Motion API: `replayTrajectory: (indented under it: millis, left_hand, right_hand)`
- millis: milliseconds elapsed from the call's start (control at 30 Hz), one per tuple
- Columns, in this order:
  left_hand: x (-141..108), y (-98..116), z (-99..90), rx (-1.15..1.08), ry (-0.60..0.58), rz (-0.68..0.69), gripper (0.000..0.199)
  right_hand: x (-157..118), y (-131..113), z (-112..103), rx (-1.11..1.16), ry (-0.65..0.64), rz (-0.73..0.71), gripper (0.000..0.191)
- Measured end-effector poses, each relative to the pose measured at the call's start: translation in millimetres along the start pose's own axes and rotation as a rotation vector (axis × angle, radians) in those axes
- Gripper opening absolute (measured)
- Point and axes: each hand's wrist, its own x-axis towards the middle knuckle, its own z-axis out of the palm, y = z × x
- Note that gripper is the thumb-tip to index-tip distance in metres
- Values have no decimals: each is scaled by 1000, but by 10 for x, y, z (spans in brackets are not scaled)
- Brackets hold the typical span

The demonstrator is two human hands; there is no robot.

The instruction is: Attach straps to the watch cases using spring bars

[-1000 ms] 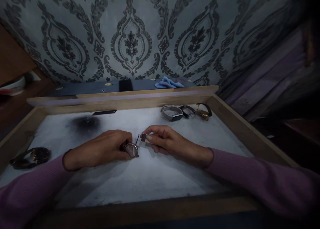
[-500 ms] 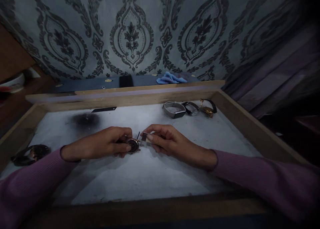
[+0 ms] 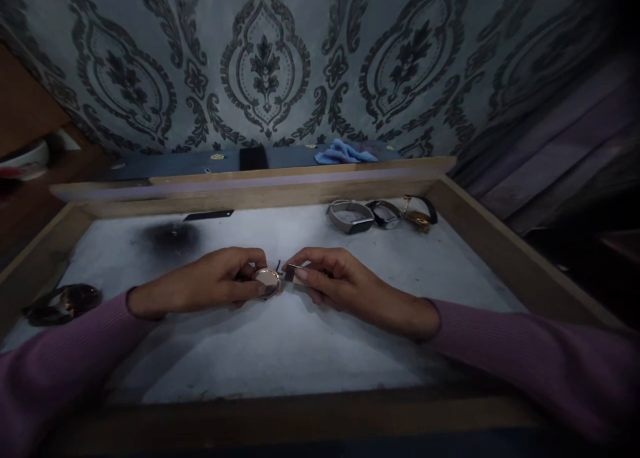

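One dark wristwatch point(image 3: 83, 299) lies at the far left of the frame inside a shallow wooden tray point(image 3: 45, 251), just beside the left sleeve point(image 3: 95, 338), so a careless swing of that forearm could drag it or scuff its face. Further right, in the upper left, a dark smudge point(image 3: 170, 238) marks the white lining; if it is loose dirt, it could spread to anything slid through it. A flat black strip point(image 3: 207, 215), probably a cutter blade, lies near the tray's back wall and could nick a finger groping there without looking. Left of centre, the left hand point(image 3: 210, 281) pinches a round watch point(image 3: 269, 281) between thumb and fingers; its shiny disc faces up under the thumb tip, where pressure could smear or scratch it, and a slack pinch would let the case twist. A thin dark pin point(image 3: 279, 266) stands up just to the right; what it joins is too small to tell, but a sideways knock might bend it or flick it away in this dim light. At centre, the right hand point(image 3: 345, 288) pinches a small rectangular piece point(image 3: 295, 273), whose edge could slip against the watch if pushed hard. In the upper right, a grey smart band point(image 3: 357, 228), a black-strapped watch point(image 3: 387, 215) and a gold watch point(image 3: 419, 221) sit close together, so a bump could make them rub.
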Motion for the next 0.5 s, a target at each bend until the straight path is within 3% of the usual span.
replayTrajectory:
  millis: [200, 500]
  left_hand:
    - [-4, -38, 46, 39, 69, 48, 12]
    - [-5, -21, 109, 388, 220, 111, 14]
  right_hand:
    - [1, 3, -6, -20, 28, -13, 29]
    - [-3, 52, -17, -82, 52, -40, 28]
